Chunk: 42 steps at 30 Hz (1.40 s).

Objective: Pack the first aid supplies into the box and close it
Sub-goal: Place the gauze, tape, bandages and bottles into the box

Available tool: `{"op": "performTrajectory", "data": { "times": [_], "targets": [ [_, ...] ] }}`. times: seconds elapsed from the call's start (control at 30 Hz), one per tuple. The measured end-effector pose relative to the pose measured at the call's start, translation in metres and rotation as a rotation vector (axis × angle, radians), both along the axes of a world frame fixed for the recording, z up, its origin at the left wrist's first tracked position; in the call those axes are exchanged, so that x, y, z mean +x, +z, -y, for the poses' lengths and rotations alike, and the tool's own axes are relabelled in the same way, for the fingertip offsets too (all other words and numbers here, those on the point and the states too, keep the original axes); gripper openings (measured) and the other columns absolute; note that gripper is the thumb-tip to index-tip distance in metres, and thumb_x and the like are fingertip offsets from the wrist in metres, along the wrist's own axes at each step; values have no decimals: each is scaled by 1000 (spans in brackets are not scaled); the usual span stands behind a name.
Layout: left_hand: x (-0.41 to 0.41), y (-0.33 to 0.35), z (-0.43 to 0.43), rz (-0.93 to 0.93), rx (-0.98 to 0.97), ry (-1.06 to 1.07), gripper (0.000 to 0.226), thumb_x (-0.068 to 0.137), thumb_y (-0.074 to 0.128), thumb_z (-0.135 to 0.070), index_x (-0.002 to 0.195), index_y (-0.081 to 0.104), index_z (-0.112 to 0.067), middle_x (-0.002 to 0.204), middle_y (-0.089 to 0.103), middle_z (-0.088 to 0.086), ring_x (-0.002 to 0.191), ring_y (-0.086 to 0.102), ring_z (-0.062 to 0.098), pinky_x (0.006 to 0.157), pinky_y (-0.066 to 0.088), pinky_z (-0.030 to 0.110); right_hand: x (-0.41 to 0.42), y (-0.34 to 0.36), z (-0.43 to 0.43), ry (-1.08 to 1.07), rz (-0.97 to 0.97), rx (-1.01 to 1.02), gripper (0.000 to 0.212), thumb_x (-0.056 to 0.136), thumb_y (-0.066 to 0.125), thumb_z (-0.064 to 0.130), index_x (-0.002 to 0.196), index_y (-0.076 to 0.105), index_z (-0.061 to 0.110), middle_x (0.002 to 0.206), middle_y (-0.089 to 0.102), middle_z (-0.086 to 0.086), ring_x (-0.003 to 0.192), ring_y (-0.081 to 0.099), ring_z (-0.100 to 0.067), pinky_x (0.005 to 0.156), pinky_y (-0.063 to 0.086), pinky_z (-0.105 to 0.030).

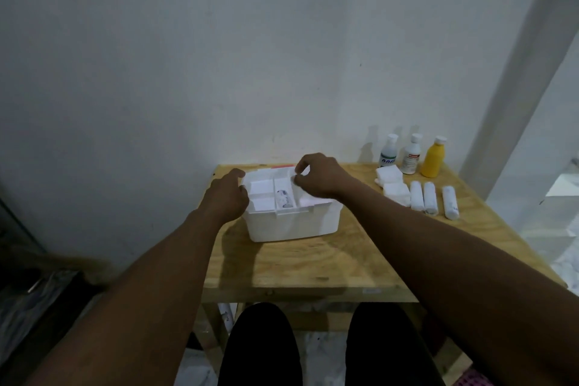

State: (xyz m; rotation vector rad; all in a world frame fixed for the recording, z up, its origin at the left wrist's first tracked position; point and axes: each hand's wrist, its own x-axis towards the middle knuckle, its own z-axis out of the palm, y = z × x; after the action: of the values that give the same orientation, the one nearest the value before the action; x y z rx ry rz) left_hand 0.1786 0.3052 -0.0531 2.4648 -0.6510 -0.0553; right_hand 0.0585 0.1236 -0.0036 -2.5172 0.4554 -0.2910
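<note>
Nearest, black-trousered knees (260,345) under a pale plywood table (300,263). On it, toward the left, an open white plastic box (293,224) with a divided white tray (272,194), a printed white roll (284,197) lying in the middle slot. Left hand (227,197) curled against the box's left rim. Right hand (316,177) pinching the tray's far right edge. Farther right, three white bandage rolls (430,202), two white gauze pads (393,182). By the wall, two white bottles (399,153) and a yellow bottle (434,157).
</note>
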Motion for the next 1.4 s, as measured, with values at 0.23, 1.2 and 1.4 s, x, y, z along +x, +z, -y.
{"op": "performTrajectory", "data": {
  "times": [0.23, 1.2, 1.4],
  "targets": [
    [5, 6, 22, 7, 76, -19, 49, 101, 47, -20, 149, 41, -14, 144, 53, 20, 127, 51, 37, 99, 42, 35, -36, 9, 79, -277, 110, 23, 20, 86, 59, 21, 99, 71, 11, 108, 70, -7, 101, 64, -27, 84, 51, -33],
    [-140, 10, 227, 283, 452, -721, 37, 94, 63, -22, 129, 62, -31, 133, 61, 1, 119, 56, 23, 94, 50, 39, -148, -74, 146, -212, -274, -5, 18, 87, 68, 29, 80, 70, 13, 86, 70, -6, 80, 61, -18, 69, 44, -28],
    [-142, -5, 243, 270, 514, -677, 29, 94, 62, -34, 120, 68, -24, 120, 64, 8, 102, 63, 26, 89, 55, 42, -163, -71, 171, -239, -303, 1, 19, 87, 70, 29, 84, 73, 10, 78, 66, -2, 74, 60, -14, 61, 44, -24]
  ]
}}
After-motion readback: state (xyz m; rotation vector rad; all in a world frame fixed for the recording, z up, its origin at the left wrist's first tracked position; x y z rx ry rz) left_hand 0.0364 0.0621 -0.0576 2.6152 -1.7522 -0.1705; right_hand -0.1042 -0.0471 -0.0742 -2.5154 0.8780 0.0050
